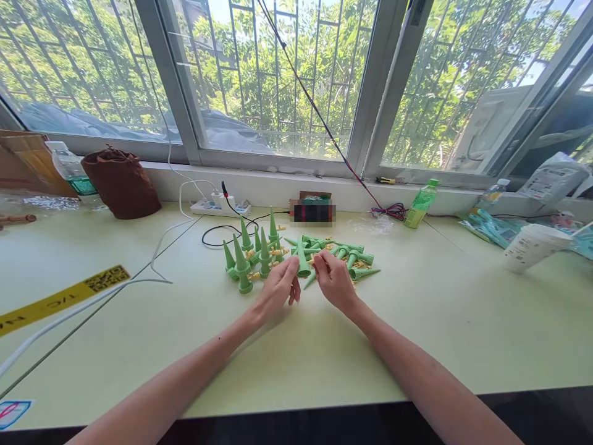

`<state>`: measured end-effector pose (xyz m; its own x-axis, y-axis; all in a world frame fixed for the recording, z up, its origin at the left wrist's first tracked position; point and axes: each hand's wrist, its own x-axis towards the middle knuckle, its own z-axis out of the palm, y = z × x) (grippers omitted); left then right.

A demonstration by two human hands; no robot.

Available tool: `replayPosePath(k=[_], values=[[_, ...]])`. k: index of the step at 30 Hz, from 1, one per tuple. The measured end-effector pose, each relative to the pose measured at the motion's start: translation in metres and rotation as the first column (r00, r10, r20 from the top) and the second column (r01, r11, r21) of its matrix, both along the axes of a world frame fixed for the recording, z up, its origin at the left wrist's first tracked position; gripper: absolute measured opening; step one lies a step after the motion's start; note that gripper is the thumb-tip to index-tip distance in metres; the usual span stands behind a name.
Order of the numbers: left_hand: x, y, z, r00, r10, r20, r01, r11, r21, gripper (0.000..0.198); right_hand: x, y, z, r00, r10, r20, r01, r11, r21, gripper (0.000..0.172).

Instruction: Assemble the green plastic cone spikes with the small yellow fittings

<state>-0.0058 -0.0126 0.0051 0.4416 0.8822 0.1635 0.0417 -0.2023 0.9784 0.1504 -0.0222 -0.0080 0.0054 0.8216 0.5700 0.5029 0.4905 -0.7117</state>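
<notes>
My left hand (280, 281) is closed on a green plastic watering spike (302, 258), whose pointed end is up and whose wide end faces me. Close by on the right, my right hand (334, 277) pinches a small yellow valve (313, 261) near the spike's side; whether the two touch, I cannot tell. Left of my hands, several green spikes with yellow valves (241, 266) stand upright on their wide ends. Behind and right of my hands lies a loose pile of green spikes (354, 254), with small yellow valves (365, 264) among them.
A pale table (445, 315) spans the view below the window. Along its back are a power strip (222, 206), a blurred dark box (312, 211) and a green bottle (421, 204). A brown pouch (121, 185) stands left, a white cup (535, 247) right. A white cable (69, 312) crosses the left side.
</notes>
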Motion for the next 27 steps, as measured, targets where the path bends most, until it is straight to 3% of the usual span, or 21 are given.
replayPosePath(k=[7,17,27], values=[[-0.0019,-0.0035,-0.0017,0.992,0.033,-0.120,-0.016,0.989,0.144,0.033,0.0009,0.0001,0.0002,1.000,0.013,0.004,-0.013,1.000,-0.005,0.035],[-0.0022,-0.0027,0.0001,0.991,0.046,-0.127,-0.023,0.985,0.173,0.027,0.0023,0.0041,-0.0046,1.000,-0.013,0.020,0.013,1.000,-0.013,0.044],[-0.0022,-0.0005,-0.0040,0.980,0.143,-0.138,-0.104,0.960,0.259,0.032,-0.0017,0.0031,-0.0016,0.999,-0.038,0.019,0.038,0.999,-0.012,0.047]])
